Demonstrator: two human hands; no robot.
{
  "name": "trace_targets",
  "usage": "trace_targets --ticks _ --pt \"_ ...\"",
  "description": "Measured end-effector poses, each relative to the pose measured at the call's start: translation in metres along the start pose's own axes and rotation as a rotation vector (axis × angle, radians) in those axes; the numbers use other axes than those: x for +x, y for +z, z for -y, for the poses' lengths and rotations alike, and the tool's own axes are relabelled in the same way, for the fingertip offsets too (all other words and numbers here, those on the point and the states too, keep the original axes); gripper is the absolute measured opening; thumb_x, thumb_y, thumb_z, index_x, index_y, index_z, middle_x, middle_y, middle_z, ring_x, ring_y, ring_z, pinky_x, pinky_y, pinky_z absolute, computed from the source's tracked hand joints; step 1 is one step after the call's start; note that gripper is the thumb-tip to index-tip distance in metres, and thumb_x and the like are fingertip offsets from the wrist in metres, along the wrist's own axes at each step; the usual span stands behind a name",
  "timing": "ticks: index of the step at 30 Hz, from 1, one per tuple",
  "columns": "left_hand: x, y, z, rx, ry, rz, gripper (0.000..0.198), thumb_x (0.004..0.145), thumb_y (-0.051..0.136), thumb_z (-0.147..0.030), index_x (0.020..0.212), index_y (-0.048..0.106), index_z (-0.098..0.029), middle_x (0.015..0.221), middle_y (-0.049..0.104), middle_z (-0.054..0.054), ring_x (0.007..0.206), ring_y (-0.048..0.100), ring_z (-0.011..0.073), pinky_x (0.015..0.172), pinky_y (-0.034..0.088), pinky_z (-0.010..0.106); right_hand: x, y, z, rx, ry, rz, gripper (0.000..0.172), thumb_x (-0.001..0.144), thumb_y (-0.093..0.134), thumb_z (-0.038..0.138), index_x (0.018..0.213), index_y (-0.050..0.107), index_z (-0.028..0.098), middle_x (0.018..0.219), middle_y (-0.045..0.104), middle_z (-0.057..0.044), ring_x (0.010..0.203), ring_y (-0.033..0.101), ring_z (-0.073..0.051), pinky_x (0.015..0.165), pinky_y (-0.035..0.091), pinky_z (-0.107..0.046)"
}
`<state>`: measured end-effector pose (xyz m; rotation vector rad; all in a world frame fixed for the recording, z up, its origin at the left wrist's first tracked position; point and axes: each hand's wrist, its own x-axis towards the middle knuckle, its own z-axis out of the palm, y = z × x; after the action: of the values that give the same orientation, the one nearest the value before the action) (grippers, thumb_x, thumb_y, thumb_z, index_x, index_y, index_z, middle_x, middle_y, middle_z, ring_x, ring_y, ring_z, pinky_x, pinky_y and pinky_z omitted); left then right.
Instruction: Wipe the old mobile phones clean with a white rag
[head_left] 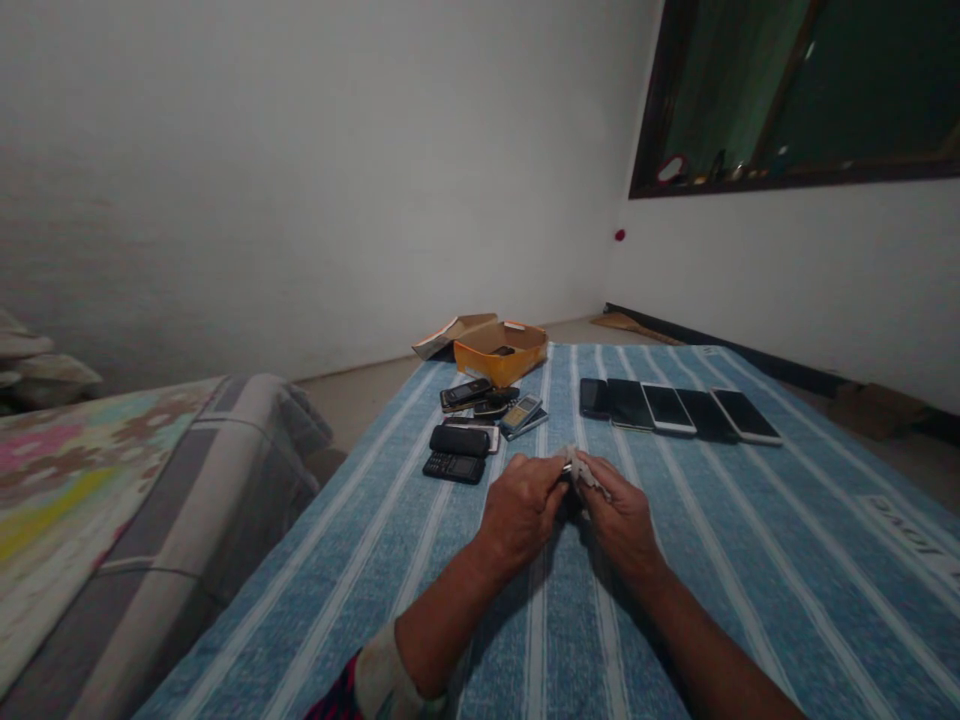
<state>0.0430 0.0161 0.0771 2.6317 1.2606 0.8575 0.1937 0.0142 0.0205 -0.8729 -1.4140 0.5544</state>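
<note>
My left hand (523, 510) is closed around a small dark thing with a shiny silvery edge (568, 468), which looks like a mobile phone, mostly hidden by my fingers. A crumpled greyish-white cloth (583, 474) is pinched in my right hand (621, 512) and pressed against it. Both hands meet just above the blue striped tablecloth (510, 620). Beyond my left hand lie several older phones, among them a black keypad phone (454, 467), a dark phone (459, 440) and a silver keypad phone (520, 413).
Smartphones lie in a row at the right, including a white-framed one (746, 416) and a small black one (593, 397). An open orange box (501, 356) stands at the far end, its lid (450, 336) beside it. A cloth-covered bed or sofa (172, 520) is at left.
</note>
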Motion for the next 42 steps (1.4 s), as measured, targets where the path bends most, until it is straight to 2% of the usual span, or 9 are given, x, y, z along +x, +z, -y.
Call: trace_targets --ticks 5,9,12,16,19,26,29,36,42 --pt "0.008 0.007 -0.012 0.006 -0.036 0.028 0.022 0.092 0.049 -0.012 0.110 0.061 -0.019 0.098 0.072 0.006 0.089 0.064 0.0230 0.084 0.047 0.036 0.000 -0.006 0.000 -0.139 -0.112 -0.042 0.030 0.092 0.053 0.026 0.119 0.067 0.026 0.112 0.069 -0.008 0.105 0.065 -0.023 0.090 0.054 -0.038" --pt "0.005 0.016 -0.006 -0.091 -0.073 -0.021 0.027 0.091 0.052 -0.012 0.117 0.058 -0.017 0.104 0.070 0.008 0.095 0.062 0.0236 0.087 0.048 0.036 0.003 -0.013 -0.003 -0.176 -0.110 -0.018 0.027 0.091 0.053 0.024 0.113 0.068 0.025 0.106 0.071 -0.007 0.098 0.067 -0.022 0.083 0.056 -0.036" --pt "0.000 0.022 0.002 -0.149 -0.181 -0.046 0.032 0.085 0.060 -0.014 0.118 0.057 -0.014 0.105 0.069 0.011 0.097 0.062 0.0254 0.086 0.050 0.036 0.006 -0.018 -0.006 -0.193 -0.092 -0.026 0.025 0.090 0.053 0.023 0.110 0.069 0.024 0.103 0.072 -0.007 0.094 0.068 -0.022 0.082 0.057 -0.035" --pt "-0.003 0.026 0.007 -0.185 -0.267 0.008 0.013 0.087 0.060 -0.018 0.099 0.063 -0.017 0.094 0.070 0.008 0.089 0.064 0.0238 0.081 0.050 0.034 0.008 -0.022 -0.007 -0.242 -0.116 -0.013 0.026 0.090 0.052 0.022 0.110 0.068 0.022 0.103 0.072 -0.008 0.094 0.069 -0.022 0.080 0.057 -0.034" --pt "-0.002 0.026 0.004 -0.171 -0.305 0.051 0.005 0.089 0.058 -0.020 0.090 0.062 -0.017 0.086 0.069 0.005 0.082 0.065 0.0209 0.076 0.048 0.029 0.008 -0.022 -0.005 -0.326 -0.224 0.020 0.030 0.092 0.048 0.018 0.116 0.065 0.022 0.108 0.070 -0.009 0.100 0.067 -0.022 0.085 0.056 -0.036" --pt "-0.001 0.027 -0.004 -0.072 -0.320 0.130 0.010 0.090 0.050 -0.014 0.086 0.058 -0.019 0.081 0.065 0.003 0.078 0.062 0.0190 0.074 0.046 0.027 0.007 -0.015 0.000 -0.572 -0.563 0.128 0.043 0.090 0.043 0.008 0.129 0.057 0.018 0.119 0.064 -0.016 0.118 0.057 -0.027 0.100 0.047 -0.049" --pt "-0.001 0.027 -0.006 -0.065 -0.316 0.138 0.010 0.091 0.050 -0.015 0.087 0.058 -0.019 0.083 0.066 0.004 0.081 0.062 0.0196 0.076 0.045 0.028 0.008 -0.016 -0.001 -0.546 -0.549 0.148 0.043 0.089 0.043 0.008 0.127 0.059 0.019 0.119 0.065 -0.014 0.118 0.057 -0.027 0.101 0.047 -0.049" --pt "0.000 0.027 -0.009 -0.053 -0.326 0.139 0.010 0.093 0.051 -0.021 0.090 0.059 -0.017 0.084 0.066 0.006 0.082 0.063 0.0227 0.075 0.046 0.031 0.008 -0.018 -0.004 -0.401 -0.228 -0.011 0.035 0.089 0.044 0.012 0.117 0.063 0.021 0.113 0.068 -0.011 0.104 0.065 -0.023 0.089 0.055 -0.040" --pt "-0.001 0.029 -0.008 -0.045 -0.314 0.155 0.012 0.091 0.047 -0.011 0.091 0.059 -0.016 0.088 0.067 0.008 0.086 0.063 0.0220 0.080 0.046 0.031 0.003 -0.007 -0.004 -0.478 -0.486 0.086 0.040 0.085 0.042 0.009 0.118 0.063 0.019 0.121 0.064 -0.013 0.121 0.055 -0.027 0.103 0.044 -0.050"
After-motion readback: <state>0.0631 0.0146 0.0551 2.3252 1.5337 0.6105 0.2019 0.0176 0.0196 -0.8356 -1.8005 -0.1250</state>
